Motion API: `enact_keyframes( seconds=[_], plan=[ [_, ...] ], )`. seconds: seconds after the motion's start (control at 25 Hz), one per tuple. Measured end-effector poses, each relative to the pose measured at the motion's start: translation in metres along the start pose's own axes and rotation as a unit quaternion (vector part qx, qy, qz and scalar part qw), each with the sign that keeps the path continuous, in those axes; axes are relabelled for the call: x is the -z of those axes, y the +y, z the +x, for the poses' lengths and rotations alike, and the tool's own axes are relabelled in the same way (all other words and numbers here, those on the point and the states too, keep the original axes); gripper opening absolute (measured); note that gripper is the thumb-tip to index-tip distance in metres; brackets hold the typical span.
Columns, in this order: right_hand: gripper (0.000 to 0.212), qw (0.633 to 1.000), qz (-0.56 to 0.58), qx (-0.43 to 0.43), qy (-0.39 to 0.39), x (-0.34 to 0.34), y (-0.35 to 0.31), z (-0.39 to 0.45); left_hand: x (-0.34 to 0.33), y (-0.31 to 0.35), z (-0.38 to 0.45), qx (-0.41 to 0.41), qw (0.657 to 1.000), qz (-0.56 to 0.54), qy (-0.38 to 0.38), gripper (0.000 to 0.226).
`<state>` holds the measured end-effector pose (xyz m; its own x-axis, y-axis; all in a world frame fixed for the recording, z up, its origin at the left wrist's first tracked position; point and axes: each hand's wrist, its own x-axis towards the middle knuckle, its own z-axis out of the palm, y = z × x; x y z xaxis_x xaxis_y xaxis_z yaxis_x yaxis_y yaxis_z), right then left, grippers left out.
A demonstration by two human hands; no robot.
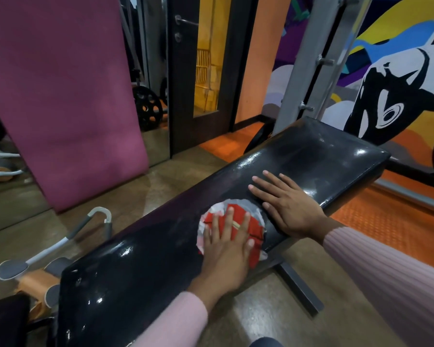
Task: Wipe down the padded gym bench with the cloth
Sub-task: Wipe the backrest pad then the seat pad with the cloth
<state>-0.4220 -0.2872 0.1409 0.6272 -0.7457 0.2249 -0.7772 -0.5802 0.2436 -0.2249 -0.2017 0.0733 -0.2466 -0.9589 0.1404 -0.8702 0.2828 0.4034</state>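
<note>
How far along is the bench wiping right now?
Mid-job, apparently. The left hand presses the red and white cloth flat on the middle of the glossy black padded bench; the right hand rests flat beside it. Pale smudges toward the far end suggest that part remains. What is already wiped cannot be told.

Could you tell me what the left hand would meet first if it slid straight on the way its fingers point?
Probably nothing: the left hand, flat on the cloth, points across the bench toward its far edge, passing left of the right hand.

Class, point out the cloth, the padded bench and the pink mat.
cloth (254, 227), head view, red patch beside the fingers.
padded bench (323, 156), head view, bare black top.
pink mat (68, 96), head view, middle.
</note>
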Motion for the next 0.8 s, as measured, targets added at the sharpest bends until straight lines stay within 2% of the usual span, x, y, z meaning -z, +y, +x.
enact_keyframes(
  seconds=[0.08, 0.2, 0.28, 0.36, 0.44, 0.56, 0.64, 0.72, 0.8],
  plan=[
    [0.055, 1.000, 0.002, -0.009, -0.003, 0.000, -0.001, -0.001, 0.005, -0.008, 0.031, 0.014, 1.000, -0.023, -0.004, 0.054],
    [0.055, 1.000, 0.003, -0.015, -0.004, 0.000, -0.002, 0.000, 0.023, -0.046, 0.062, 0.125, 0.989, -0.072, -0.039, 0.053],
    [0.055, 1.000, 0.002, -0.012, -0.003, 0.001, -0.001, 0.001, 0.022, -0.055, 0.051, 0.171, 0.982, -0.070, -0.030, 0.054],
    [0.055, 1.000, 0.003, -0.004, -0.004, 0.000, 0.000, 0.001, 0.011, -0.037, 0.021, 0.152, 0.987, -0.045, -0.003, 0.054],
    [0.055, 1.000, 0.001, -0.002, 0.000, -0.002, 0.000, 0.000, -0.002, -0.004, -0.008, 0.092, 0.995, -0.031, 0.027, 0.061],
    [0.055, 1.000, -0.004, -0.005, 0.004, -0.003, -0.003, 0.000, -0.009, 0.028, -0.006, 0.037, 0.999, -0.016, 0.030, 0.061],
    [0.055, 1.000, -0.013, 0.006, -0.002, 0.000, -0.003, 0.000, -0.004, 0.026, 0.017, 0.041, 0.999, -0.027, 0.010, 0.055],
    [0.055, 1.000, -0.002, 0.023, -0.005, 0.003, -0.005, 0.002, 0.009, 0.005, 0.037, 0.089, 0.993, -0.072, -0.018, 0.054],
    [0.056, 0.999, 0.045, 0.002, 0.014, 0.005, -0.013, 0.006, 0.016, -0.017, 0.037, 0.140, 0.985, -0.096, -0.024, 0.053]
  ],
)
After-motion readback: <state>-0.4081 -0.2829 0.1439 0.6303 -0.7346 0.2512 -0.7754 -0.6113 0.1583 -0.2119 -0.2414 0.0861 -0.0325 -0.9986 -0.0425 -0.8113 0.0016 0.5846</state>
